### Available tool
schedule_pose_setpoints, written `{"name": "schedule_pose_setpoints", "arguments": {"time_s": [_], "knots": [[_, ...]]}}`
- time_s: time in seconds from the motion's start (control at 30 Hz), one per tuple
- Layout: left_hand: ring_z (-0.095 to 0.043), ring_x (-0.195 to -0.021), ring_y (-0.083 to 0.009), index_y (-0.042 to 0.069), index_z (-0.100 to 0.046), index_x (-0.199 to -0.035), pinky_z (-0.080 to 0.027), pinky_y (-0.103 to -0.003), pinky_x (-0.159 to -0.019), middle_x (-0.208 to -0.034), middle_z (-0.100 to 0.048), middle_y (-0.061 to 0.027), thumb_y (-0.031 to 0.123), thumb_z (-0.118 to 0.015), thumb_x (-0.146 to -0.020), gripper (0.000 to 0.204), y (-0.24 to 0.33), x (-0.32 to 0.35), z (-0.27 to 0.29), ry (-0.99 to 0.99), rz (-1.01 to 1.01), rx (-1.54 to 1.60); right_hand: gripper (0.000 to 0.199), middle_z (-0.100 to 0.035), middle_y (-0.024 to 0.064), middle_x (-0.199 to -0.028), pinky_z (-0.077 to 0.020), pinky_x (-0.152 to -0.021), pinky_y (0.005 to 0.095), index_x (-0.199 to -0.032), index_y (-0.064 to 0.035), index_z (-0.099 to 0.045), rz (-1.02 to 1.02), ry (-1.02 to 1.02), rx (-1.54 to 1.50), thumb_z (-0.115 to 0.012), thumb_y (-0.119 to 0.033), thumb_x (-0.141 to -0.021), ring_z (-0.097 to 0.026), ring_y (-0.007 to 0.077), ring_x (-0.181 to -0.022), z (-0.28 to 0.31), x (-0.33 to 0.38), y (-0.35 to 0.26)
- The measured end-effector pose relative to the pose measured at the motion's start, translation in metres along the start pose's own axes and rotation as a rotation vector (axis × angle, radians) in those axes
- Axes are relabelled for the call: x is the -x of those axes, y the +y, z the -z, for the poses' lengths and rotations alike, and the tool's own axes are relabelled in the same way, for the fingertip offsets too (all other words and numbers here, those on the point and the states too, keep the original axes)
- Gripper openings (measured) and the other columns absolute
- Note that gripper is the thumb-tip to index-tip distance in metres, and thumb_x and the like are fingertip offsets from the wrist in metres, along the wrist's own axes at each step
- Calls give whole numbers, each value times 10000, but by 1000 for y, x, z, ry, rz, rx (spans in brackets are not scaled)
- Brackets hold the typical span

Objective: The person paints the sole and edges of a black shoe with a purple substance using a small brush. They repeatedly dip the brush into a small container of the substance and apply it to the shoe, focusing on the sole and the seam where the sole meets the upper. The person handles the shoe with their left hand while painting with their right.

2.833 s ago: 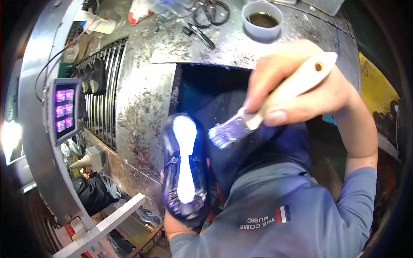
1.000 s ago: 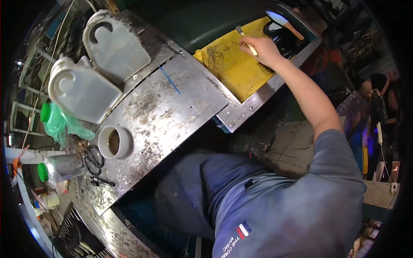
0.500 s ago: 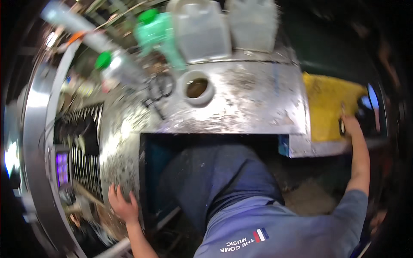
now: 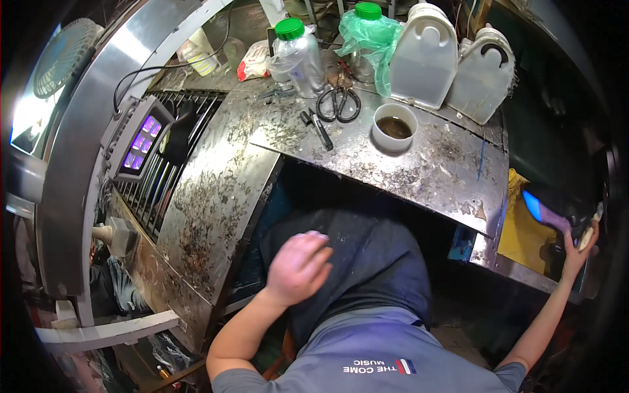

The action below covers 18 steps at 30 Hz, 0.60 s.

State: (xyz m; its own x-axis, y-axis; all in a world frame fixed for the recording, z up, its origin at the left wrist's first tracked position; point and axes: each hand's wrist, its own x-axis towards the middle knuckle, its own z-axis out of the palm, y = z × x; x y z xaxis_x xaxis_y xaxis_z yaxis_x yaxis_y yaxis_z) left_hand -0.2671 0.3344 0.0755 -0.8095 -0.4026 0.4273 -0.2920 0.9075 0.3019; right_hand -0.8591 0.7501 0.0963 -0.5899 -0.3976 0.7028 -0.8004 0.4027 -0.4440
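Observation:
My left hand (image 4: 298,268) hovers over my lap, fingers loosely bent and slightly apart, with nothing seen in it. Far off to the right, my right hand (image 4: 575,252) is closed round a dark piece with a pale edge (image 4: 585,238); its kind is hard to make out in the shadow. That hand is beside a yellow sheet (image 4: 521,229) and a glossy dark surface with a blue sheen (image 4: 537,206). On the metal bench ahead stand a white cup of brown liquid (image 4: 394,145), black-handled scissors (image 4: 338,105) and a black marker (image 4: 321,133).
Behind the cup are two translucent jugs (image 4: 426,59) and a green-lidded jar (image 4: 298,62); another jar (image 4: 368,13) is wrapped in green plastic. A lamp with purple lights (image 4: 139,141) and a slatted rack (image 4: 196,118) stand left. The worn bench (image 4: 216,196) bends round my legs.
My left hand has lifted off the left bench and come over my lap. My right hand has moved from the yellow sheet farther right, to the dark piece. The view has turned left.

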Motion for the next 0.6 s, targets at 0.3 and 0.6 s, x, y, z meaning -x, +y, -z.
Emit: {"name": "schedule_pose_setpoints", "arguments": {"time_s": [0.3, 0.6], "knots": [[-622, -1206, -360, 30, -596, -1324, -498, -418, -1046, -1334, -625, -167, 238, -808, -813, 591, 56, -25, -84, -65, 146, 520, 838, -480, 140, -1451, -389, -1155, 418, -1518, -8, -354, -47, -94, -883, -718, -322, -832, -475, 266, -1372, -79, -25, -279], [-545, -1297, -344, 50, -454, -1439, -443, -474, -1115, -1407, -539, -163, 387, -855, -739, 874, 27, -2, -23, 279, 208, 720, 892, -554, 120, -1294, -449, -1034, 348, -1425, -87, -346, -659, -832, -1559, -887, -277, -741, -566, 230, -1200, -196, 55, -435]]}}
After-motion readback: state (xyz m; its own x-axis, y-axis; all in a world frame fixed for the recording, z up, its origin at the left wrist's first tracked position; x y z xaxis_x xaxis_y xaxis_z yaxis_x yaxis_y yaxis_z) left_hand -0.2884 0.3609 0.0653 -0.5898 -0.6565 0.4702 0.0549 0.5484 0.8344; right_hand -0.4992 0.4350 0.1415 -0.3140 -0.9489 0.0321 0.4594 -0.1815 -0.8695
